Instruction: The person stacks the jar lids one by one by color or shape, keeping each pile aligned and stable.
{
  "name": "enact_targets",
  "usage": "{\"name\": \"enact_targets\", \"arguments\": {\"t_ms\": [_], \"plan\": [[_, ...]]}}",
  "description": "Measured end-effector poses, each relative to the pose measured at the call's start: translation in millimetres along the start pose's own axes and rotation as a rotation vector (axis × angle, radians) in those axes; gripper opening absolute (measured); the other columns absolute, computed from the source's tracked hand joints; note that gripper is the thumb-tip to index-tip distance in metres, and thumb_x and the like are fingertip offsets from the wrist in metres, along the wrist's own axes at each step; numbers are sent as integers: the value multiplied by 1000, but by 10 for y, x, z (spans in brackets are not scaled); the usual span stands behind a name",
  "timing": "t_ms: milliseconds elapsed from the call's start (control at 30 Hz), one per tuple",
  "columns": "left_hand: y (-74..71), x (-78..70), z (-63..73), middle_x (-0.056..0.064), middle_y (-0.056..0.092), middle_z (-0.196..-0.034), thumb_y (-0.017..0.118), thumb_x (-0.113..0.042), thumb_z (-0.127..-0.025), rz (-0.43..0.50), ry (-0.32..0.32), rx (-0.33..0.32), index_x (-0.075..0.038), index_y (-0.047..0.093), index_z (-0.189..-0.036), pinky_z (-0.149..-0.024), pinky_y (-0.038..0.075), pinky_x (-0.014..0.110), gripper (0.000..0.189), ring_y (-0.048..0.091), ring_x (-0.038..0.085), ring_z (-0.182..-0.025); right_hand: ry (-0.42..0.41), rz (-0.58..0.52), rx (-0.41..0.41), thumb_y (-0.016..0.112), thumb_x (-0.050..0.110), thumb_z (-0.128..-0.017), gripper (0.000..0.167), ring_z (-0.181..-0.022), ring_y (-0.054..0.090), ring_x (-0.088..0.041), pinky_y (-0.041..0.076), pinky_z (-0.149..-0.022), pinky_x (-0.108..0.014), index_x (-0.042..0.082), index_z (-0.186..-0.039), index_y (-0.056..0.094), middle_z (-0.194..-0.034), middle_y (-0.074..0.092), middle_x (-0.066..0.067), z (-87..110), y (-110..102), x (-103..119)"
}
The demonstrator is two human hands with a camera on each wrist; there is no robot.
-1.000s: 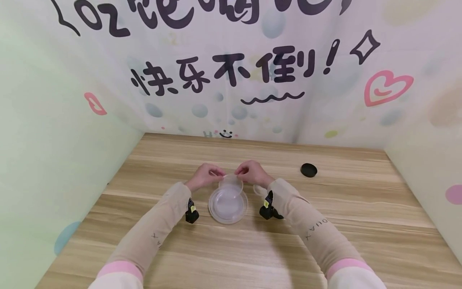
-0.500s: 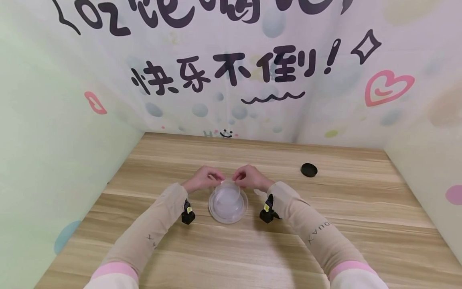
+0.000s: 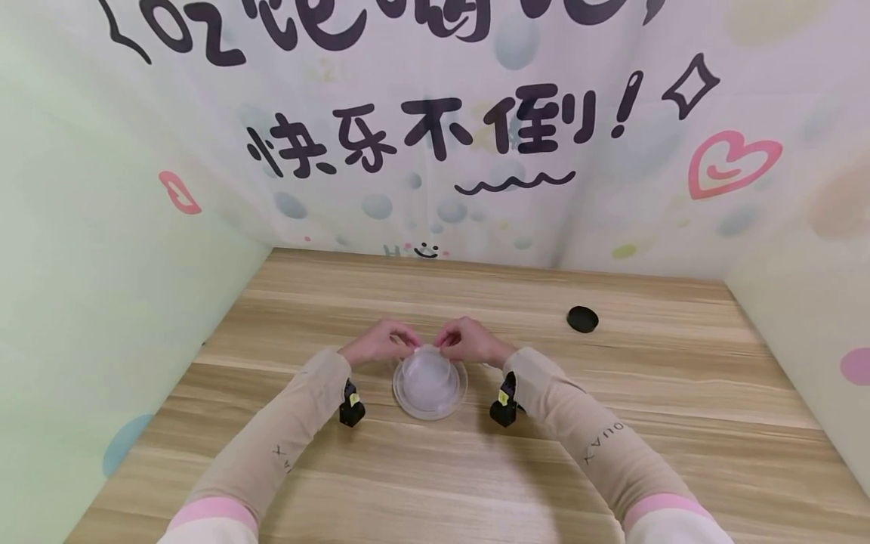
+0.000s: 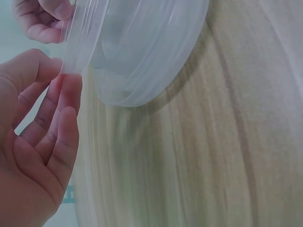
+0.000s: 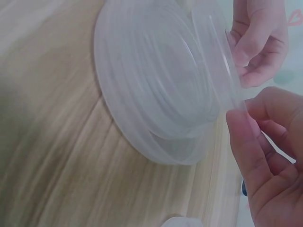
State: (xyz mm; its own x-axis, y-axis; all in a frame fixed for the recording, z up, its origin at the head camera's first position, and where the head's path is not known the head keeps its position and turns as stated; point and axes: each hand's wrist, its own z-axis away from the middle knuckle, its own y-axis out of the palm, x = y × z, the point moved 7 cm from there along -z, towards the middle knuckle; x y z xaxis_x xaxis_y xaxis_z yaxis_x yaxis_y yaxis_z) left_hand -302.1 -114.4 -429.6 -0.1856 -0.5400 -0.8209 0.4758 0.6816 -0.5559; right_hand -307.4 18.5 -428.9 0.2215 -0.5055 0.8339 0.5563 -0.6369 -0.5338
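Note:
A clear round plastic piece (image 3: 427, 367) with a ridged side is raised at its far edge over a stack of larger clear round plastic pieces (image 3: 431, 412) on the table. Whether it is a lid or a shallow dish I cannot tell. My left hand (image 3: 381, 341) pinches its far rim on the left between thumb and fingertips. Beside it, my right hand (image 3: 476, 341) pinches the same rim on the right. In the right wrist view the raised piece (image 5: 220, 61) leans against or just above the stack (image 5: 137, 109); the exact contact is unclear.
A round black lid (image 3: 583, 319) lies on the wooden table (image 3: 435, 483) to the far right. Part of a small whitish thing (image 5: 182, 222) shows near my right hand in the right wrist view. A printed cloth wall (image 3: 421, 219) closes off the back.
Both hands have come down slightly and nearer to me, with the clear round plastic piece lowered over the stack. The black lid has stayed put.

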Motion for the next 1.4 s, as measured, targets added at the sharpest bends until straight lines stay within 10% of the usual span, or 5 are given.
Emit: {"name": "enact_targets", "arguments": {"t_ms": [1400], "plan": [[125, 66, 9, 6, 62, -91, 62, -1, -77, 7, -20, 42, 0, 64, -95, -73, 46, 29, 18, 54, 23, -89, -28, 0, 49, 58, -3, -79, 13, -63, 54, -11, 51, -60, -28, -2, -91, 64, -77, 61, -6, 31, 90, -81]]}}
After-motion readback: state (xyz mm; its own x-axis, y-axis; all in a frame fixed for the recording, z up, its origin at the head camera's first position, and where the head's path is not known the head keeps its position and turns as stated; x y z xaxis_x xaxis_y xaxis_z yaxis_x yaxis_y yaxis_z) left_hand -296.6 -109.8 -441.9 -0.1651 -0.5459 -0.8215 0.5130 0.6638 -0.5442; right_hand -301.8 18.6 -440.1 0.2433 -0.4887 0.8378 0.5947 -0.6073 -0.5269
